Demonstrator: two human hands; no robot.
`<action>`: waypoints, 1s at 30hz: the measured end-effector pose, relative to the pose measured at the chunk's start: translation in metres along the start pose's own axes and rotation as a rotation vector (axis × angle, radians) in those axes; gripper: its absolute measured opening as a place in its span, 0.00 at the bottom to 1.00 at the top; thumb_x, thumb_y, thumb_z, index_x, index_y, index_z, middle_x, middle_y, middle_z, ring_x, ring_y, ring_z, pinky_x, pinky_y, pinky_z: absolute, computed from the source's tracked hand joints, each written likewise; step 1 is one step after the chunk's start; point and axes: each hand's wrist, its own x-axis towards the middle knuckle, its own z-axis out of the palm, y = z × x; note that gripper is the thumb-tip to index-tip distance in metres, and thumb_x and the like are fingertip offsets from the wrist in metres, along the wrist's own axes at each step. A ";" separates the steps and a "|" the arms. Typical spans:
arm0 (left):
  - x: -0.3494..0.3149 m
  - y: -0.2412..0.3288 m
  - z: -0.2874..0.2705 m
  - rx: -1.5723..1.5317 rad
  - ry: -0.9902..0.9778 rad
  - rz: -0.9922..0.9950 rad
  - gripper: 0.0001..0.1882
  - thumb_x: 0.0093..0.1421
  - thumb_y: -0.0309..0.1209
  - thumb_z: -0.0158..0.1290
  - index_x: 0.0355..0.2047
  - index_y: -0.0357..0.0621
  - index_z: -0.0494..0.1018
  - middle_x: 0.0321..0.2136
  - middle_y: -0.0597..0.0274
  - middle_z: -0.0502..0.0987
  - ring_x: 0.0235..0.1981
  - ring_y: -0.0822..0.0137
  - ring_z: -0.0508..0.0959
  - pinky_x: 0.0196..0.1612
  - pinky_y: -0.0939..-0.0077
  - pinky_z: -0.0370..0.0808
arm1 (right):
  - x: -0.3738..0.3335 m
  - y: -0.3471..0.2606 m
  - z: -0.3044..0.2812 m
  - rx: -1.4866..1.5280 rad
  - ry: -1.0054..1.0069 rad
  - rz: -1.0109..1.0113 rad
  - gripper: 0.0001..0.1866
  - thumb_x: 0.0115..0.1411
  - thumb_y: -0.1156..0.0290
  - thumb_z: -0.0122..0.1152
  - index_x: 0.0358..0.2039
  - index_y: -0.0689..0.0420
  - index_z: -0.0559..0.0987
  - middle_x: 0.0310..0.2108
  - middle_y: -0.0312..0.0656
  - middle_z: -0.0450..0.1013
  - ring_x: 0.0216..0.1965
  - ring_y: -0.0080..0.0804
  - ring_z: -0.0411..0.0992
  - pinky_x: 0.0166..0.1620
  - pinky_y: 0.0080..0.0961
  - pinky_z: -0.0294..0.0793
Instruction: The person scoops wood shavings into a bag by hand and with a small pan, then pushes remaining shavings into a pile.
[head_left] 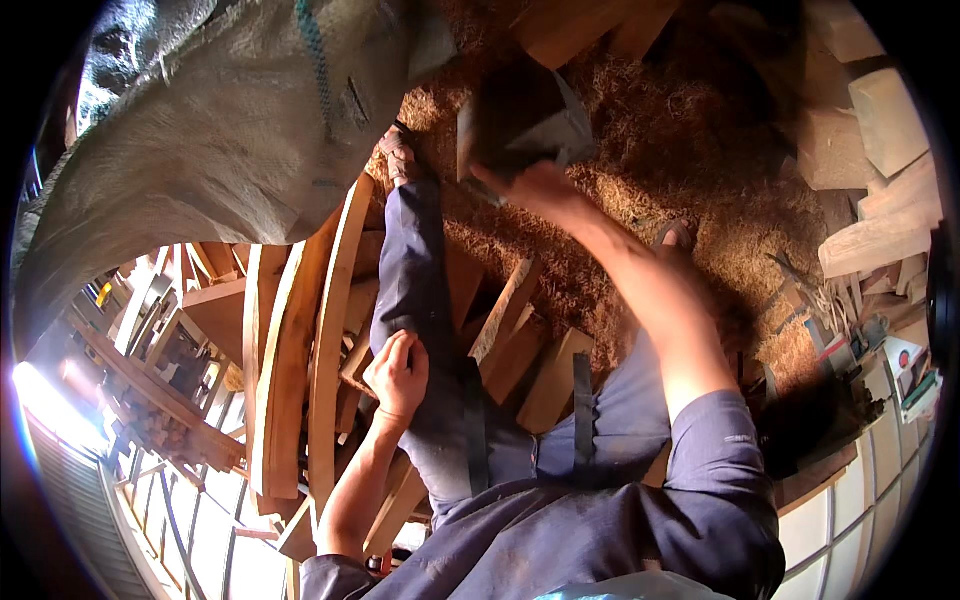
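Sawdust [650, 140] blankets floor; offcuts [860, 150] scattered; curved planks [300, 340] stacked left

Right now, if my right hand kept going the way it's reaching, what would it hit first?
The right hand already looks to be at the dark grey scoop-like piece. Beyond that lies the sawdust, though depth is hard to judge.

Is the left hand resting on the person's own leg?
Yes, the left hand lies on the left leg, while the right hand reaches out to a dark scoop over the sawdust.
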 end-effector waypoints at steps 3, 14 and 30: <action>-0.006 0.008 -0.001 0.041 -0.030 0.006 0.05 0.54 0.26 0.57 0.32 0.44 0.78 0.34 0.60 0.82 0.32 0.58 0.82 0.34 0.70 0.79 | -0.036 -0.035 -0.005 -0.026 -0.162 -0.002 0.40 0.56 0.77 0.53 0.70 0.45 0.57 0.12 0.35 0.69 0.09 0.24 0.64 0.12 0.25 0.66; 0.001 0.008 -0.002 0.011 -0.008 0.070 0.05 0.52 0.26 0.57 0.31 0.45 0.77 0.33 0.62 0.81 0.30 0.59 0.82 0.32 0.71 0.79 | -0.230 -0.094 0.028 -0.040 -0.211 -0.009 0.36 0.52 0.76 0.55 0.65 0.46 0.67 0.10 0.30 0.68 0.11 0.25 0.68 0.14 0.26 0.67; 0.017 0.003 -0.007 0.005 0.010 0.115 0.04 0.52 0.25 0.57 0.30 0.45 0.77 0.32 0.62 0.81 0.30 0.59 0.82 0.33 0.70 0.78 | 0.009 -0.069 -0.038 0.057 -0.061 -0.100 0.32 0.58 0.75 0.53 0.65 0.48 0.65 0.11 0.35 0.68 0.10 0.25 0.66 0.13 0.25 0.66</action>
